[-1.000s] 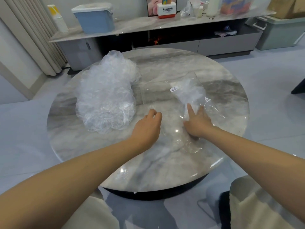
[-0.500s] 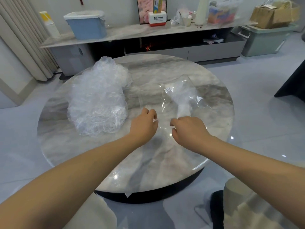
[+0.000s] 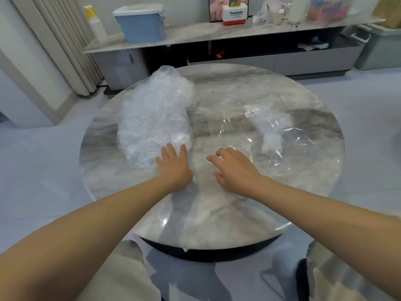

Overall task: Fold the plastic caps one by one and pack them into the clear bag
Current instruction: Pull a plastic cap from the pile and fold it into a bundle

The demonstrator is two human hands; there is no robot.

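Note:
A big heap of crumpled clear plastic caps (image 3: 155, 118) lies on the left half of the round marble table (image 3: 249, 88). A flat clear bag (image 3: 275, 135) with a small white barcode label and some folded caps inside lies on the right half. My left hand (image 3: 173, 165) reaches the heap's near edge with fingers straight, the fingertips touching the plastic. My right hand (image 3: 233, 168) hovers over the bag's near left part with fingers spread and slightly bent, holding nothing.
Behind the table runs a low marble-topped cabinet (image 3: 195, 33) with a blue lidded bin (image 3: 141, 22), a white and red box and other items. Curtains hang at the far left. A grey storage box (image 3: 382, 48) stands at the far right on the floor.
Both hands opened up from curled poses over the bag. My left hand moved left to the cap heap; my right hand let go of the bag's edge and spread its fingers.

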